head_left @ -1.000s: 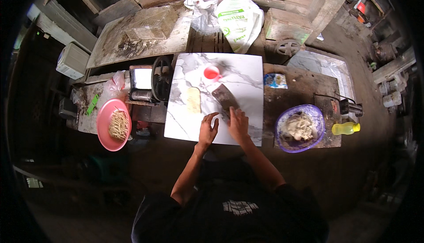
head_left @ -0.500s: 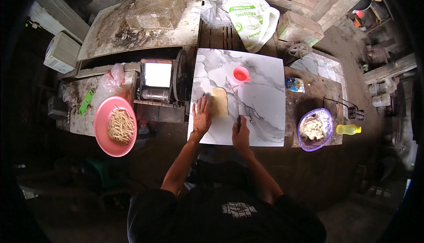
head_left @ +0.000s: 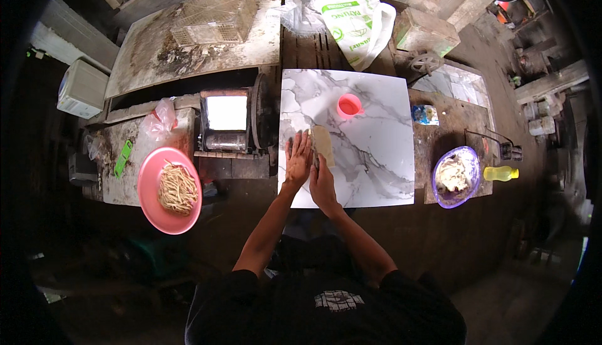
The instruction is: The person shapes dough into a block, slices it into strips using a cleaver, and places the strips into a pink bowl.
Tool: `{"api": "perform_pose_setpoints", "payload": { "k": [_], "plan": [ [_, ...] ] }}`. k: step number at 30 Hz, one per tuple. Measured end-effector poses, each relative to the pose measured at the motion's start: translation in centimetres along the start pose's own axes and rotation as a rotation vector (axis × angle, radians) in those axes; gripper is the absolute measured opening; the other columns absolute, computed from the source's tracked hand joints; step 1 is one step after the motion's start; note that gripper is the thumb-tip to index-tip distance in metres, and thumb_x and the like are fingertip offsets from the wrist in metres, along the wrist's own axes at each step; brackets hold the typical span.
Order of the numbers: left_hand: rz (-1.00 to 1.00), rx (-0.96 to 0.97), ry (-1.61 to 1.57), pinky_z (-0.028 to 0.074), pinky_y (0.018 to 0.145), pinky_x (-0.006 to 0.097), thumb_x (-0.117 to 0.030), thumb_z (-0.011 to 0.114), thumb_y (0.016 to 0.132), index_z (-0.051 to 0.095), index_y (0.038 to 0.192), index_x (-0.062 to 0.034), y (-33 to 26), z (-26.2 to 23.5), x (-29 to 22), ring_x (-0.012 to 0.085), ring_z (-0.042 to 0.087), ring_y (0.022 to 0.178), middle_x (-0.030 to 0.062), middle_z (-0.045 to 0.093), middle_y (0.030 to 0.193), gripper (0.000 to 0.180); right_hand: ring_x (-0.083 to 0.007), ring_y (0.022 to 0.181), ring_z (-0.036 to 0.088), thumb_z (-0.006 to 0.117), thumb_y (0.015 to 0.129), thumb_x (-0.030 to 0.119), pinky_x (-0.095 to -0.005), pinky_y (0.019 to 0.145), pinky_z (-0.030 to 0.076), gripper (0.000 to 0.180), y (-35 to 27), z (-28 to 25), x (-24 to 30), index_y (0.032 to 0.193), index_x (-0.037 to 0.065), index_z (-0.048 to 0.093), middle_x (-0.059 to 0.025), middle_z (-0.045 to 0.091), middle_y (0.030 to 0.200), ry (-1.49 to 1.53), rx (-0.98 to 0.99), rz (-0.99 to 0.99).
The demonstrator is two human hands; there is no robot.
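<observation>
A flat, pale yellow dough sheet (head_left: 323,146) with a rounded far end lies on the white marble-patterned board (head_left: 376,169). My left hand (head_left: 298,162) rests flat at the sheet's left edge, fingers stretched away from me. Close beside it, my right hand (head_left: 322,185) is closed around the handle of a knife (head_left: 311,141). Its thin blade points away from me along the dough's left edge and is hard to make out. Farther back on the board stands a pink cup (head_left: 349,106).
Left of the board are a roller machine (head_left: 227,141) with a large wheel and a pink basin (head_left: 147,197) of cut dough strips. To the right sit a purple bowl (head_left: 469,179) of pale dough and a yellow bottle (head_left: 500,174). White sacks (head_left: 357,22) lie behind.
My right hand has moved the knife left, from the bare board right of the dough to the sheet's left edge by my left hand. The whole view has shifted slightly.
</observation>
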State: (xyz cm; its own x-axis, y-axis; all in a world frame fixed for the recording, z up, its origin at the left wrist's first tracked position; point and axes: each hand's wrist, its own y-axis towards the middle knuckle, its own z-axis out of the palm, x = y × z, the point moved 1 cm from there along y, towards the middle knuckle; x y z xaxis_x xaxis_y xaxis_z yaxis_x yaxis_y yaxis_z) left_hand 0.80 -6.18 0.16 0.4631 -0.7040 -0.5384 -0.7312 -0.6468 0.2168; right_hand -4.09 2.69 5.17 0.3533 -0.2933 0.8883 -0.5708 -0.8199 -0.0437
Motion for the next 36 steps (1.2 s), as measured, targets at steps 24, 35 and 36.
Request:
{"api": "perform_pose_setpoints", "payload": {
  "k": [24,35,36],
  "plan": [
    [0.044,-0.007,0.187,0.004,0.099,0.050,-0.022,0.050,0.073,0.028,0.126,-0.0042,-0.6,0.1,-0.1,0.0286,0.012,0.126,0.0078,0.020,0.136,0.060,-0.0463,0.067,0.050,0.032,0.088,0.021,-0.0527,0.057,0.037,0.027,-0.6,0.0,0.1,0.109,0.005,0.033,-0.0287,0.053,0.071,-0.054,0.026,0.124],
    [-0.040,-0.011,0.352,0.003,0.099,0.052,-0.020,0.047,0.077,0.031,0.126,-0.0077,0.3,0.0,0.0,0.0218,0.016,0.126,0.0016,0.025,0.134,0.053,-0.0465,0.063,0.049,0.034,0.087,0.020,-0.0531,0.054,0.036,0.026,-0.4,0.4,-0.5,0.108,0.004,0.034,-0.0278,0.052,0.064,-0.028,-0.025,0.099],
    [-0.050,-0.023,0.335,0.003,0.099,0.052,-0.019,0.046,0.078,0.032,0.125,-0.0079,0.3,0.1,0.0,0.0211,0.017,0.126,0.0010,0.026,0.134,0.051,-0.0464,0.063,0.049,0.034,0.087,0.020,-0.0529,0.054,0.036,0.026,-0.8,0.4,-0.5,0.108,0.004,0.034,-0.0278,0.052,0.064,-0.028,-0.021,0.101]
  ]
}}
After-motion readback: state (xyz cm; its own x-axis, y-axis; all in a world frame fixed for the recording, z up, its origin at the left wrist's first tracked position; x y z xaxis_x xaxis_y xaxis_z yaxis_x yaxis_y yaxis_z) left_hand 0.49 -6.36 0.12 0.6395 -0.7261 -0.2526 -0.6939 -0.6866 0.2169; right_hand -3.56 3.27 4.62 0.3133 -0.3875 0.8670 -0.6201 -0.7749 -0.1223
